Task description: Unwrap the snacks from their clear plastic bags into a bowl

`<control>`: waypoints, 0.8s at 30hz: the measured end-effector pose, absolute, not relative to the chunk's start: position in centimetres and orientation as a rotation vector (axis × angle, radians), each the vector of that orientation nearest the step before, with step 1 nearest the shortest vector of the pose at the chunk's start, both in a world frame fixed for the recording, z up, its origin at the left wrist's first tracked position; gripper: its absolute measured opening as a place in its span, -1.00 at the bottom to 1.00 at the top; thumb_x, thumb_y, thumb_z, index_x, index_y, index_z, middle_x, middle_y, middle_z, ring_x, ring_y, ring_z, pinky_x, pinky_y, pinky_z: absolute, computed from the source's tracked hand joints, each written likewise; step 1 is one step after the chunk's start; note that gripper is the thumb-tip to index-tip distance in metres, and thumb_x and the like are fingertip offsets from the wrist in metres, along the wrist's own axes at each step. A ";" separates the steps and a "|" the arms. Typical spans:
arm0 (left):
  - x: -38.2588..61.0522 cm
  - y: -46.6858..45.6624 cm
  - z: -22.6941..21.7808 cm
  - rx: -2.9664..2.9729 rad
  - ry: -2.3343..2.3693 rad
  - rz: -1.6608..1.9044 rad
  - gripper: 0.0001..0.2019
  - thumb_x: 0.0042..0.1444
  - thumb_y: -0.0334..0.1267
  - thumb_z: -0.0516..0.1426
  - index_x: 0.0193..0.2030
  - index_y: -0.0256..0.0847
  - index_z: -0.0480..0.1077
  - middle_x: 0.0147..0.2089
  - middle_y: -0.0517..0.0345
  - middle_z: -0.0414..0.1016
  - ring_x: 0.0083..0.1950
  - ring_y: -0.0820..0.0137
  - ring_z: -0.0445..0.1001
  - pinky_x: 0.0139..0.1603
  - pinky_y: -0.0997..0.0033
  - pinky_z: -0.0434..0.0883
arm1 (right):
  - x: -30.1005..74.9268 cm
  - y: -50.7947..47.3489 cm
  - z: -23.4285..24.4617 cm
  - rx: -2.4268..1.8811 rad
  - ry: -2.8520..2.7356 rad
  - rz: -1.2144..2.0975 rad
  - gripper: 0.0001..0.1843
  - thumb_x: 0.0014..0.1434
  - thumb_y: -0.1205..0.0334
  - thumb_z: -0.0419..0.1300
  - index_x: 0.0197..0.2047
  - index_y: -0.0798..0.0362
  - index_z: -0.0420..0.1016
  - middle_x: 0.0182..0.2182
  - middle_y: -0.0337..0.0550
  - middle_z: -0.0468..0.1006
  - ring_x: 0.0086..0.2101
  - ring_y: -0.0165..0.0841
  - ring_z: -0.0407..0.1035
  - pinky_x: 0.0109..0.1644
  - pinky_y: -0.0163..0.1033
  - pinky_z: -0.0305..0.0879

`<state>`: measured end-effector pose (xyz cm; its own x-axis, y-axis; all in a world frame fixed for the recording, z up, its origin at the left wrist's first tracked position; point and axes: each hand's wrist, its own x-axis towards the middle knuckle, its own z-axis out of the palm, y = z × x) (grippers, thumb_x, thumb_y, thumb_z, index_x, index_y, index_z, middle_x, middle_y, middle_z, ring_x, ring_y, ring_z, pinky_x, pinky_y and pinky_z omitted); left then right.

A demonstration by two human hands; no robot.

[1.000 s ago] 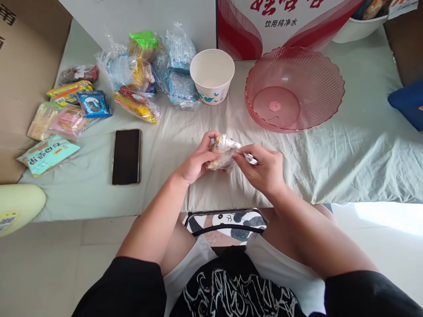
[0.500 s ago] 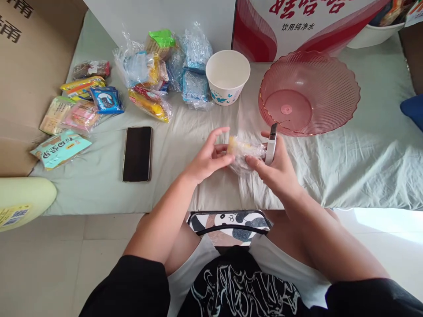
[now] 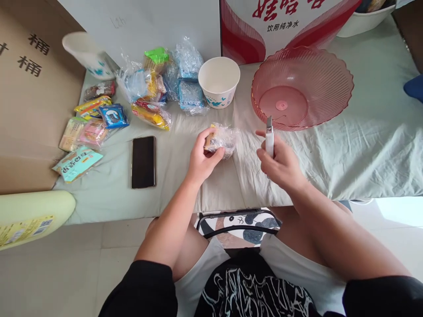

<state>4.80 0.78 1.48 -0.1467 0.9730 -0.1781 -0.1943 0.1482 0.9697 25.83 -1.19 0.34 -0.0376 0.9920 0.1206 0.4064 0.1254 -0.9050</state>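
Observation:
My left hand (image 3: 200, 158) is closed on a clear plastic snack packet (image 3: 220, 140) with something yellow-brown inside, held just above the cloth-covered surface (image 3: 363, 149). My right hand (image 3: 280, 164) is apart from the packet and grips a small white box cutter (image 3: 270, 137), its blade end pointing up. A pink ribbed plastic bowl (image 3: 327, 75) sits behind my right hand. A white paper bowl (image 3: 218, 81) stands behind the packet.
A black phone (image 3: 143, 161) lies left of my left hand. Several snack packets (image 3: 95, 127) and clear bags (image 3: 165, 83) lie at the back left. A cardboard box (image 3: 29, 101) stands at the left, a red and white carton (image 3: 284, 22) behind the bowls.
My hands have parted: the right hand let go of the packet and now holds only the cutter upright. The left hand keeps the packet and moved it slightly away.

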 end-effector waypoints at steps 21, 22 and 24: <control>3.2 1.1 -3.2 1.515 1.298 1.156 -0.27 0.06 0.16 0.39 0.25 -0.03 0.23 0.20 -0.04 0.44 -0.13 0.39 0.56 -0.23 0.43 0.53 | 25.2 -2.0 0.6 -1.218 -1.891 0.706 -0.81 0.41 0.14 0.12 -0.18 -0.08 0.13 -0.39 -0.28 0.36 -0.49 -0.37 0.24 -0.43 -0.23 0.17; 3.2 1.0 -3.2 1.512 1.296 1.150 -0.28 0.06 0.14 0.39 0.26 -0.03 0.23 0.20 -0.04 0.44 -0.15 0.39 0.56 -0.24 0.43 0.53 | 25.2 -2.0 0.5 -1.205 -1.884 0.690 -0.83 0.42 0.13 0.14 -0.16 -0.07 0.19 -0.39 -0.27 0.38 -0.47 -0.36 0.28 -0.41 -0.24 0.20; 3.2 0.9 -3.3 1.518 1.297 1.145 -0.29 0.06 0.10 0.40 0.25 -0.04 0.23 0.19 -0.04 0.46 -0.17 0.41 0.56 -0.26 0.44 0.52 | 25.3 -2.0 0.5 -1.121 -1.885 0.654 -0.87 0.44 0.09 0.15 -0.10 -0.04 0.35 -0.34 -0.21 0.45 -0.38 -0.34 0.39 -0.32 -0.25 0.31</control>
